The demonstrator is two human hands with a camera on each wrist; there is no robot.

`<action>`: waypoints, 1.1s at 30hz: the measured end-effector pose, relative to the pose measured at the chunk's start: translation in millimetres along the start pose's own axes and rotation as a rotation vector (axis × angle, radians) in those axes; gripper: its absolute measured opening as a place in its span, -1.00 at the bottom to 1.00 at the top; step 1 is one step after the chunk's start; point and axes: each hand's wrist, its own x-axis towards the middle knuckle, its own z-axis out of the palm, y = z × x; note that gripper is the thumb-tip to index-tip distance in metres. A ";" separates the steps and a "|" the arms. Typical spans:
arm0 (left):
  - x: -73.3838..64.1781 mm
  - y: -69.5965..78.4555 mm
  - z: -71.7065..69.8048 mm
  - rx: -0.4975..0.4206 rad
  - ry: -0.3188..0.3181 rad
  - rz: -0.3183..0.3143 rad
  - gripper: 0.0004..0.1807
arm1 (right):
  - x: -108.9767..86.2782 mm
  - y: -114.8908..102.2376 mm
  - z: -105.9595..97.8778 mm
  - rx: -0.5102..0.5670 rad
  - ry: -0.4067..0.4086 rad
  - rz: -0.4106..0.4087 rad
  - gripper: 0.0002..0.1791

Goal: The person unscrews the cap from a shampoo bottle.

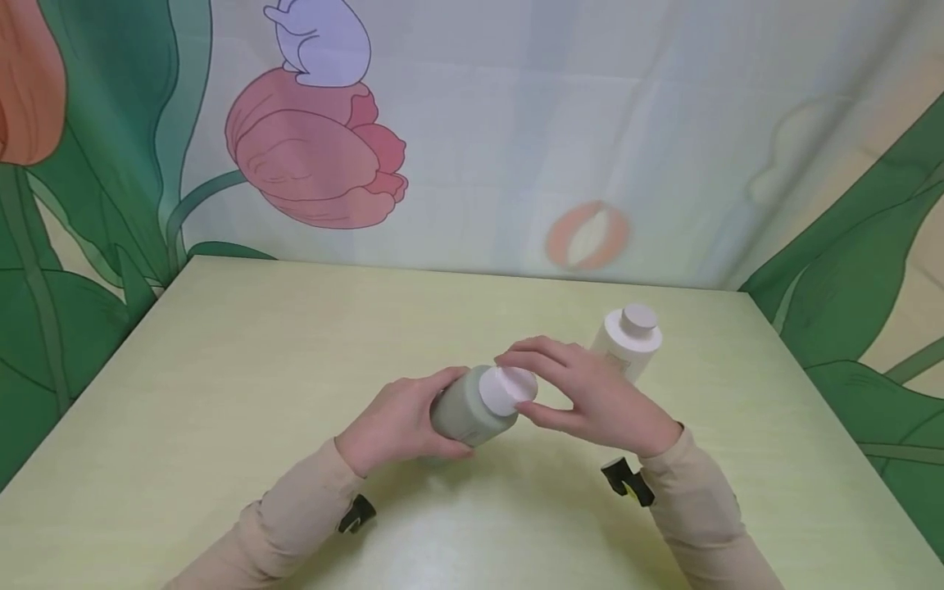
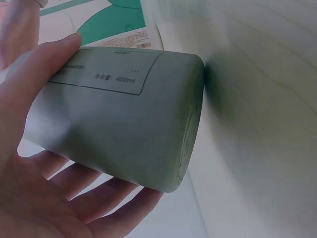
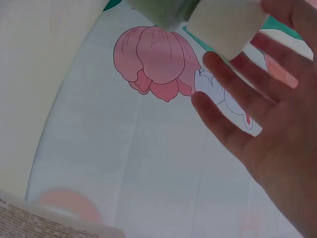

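Note:
My left hand grips a grey-green shampoo bottle round its body, thumb on the near side. The bottle is tilted, its white cap pointing up and to the right. In the left wrist view the shampoo bottle shows a printed label reading 400ml, and its base is close over the table. My right hand pinches the cap between thumb and fingers. In the right wrist view the cap lies between thumb and fingertips, with the other fingers spread apart from it.
A white bottle with a white cap stands upright just behind my right hand. The pale yellow table reaches back to a printed curtain with tulips and leaves. Small black devices sit at both wrists.

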 end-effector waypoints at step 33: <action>0.2 -1.7 -1.3 0.008 0.002 0.006 -0.16 | 1.3 -0.7 -1.9 0.021 0.053 0.030 -0.53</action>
